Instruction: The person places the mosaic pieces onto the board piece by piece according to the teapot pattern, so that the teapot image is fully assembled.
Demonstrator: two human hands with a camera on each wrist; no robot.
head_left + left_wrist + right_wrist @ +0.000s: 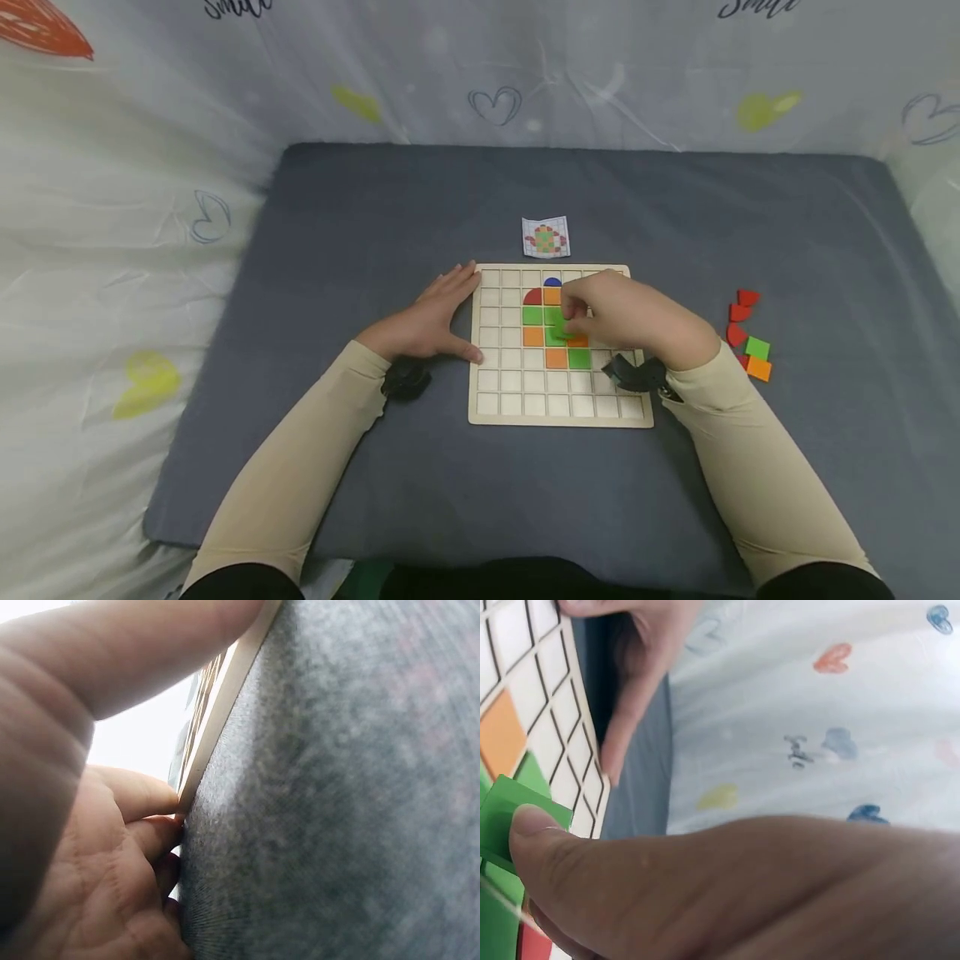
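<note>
Over the middle of a pale wooden grid board [510, 406], my right hand [626, 310] pinches a green square tile [496, 825] between thumb and fingers. The tile sits tilted above other tiles in the right wrist view. Laid in the grid are a blue rounded piece [552, 282], a red curved piece [533, 297], an orange square [533, 337], a green square [579, 358] and several more, some behind the right hand. My left hand [426, 323] rests with spread fingers along the board's left edge, its thumb lower down and fingertips at the upper corner.
A small printed card [546, 237] with a red, green and orange picture lies just beyond the board. Right of the board are loose pieces: several red ones [739, 312], a green square [757, 348] and an orange square [758, 369]. Grey cloth [390, 217] covers the table.
</note>
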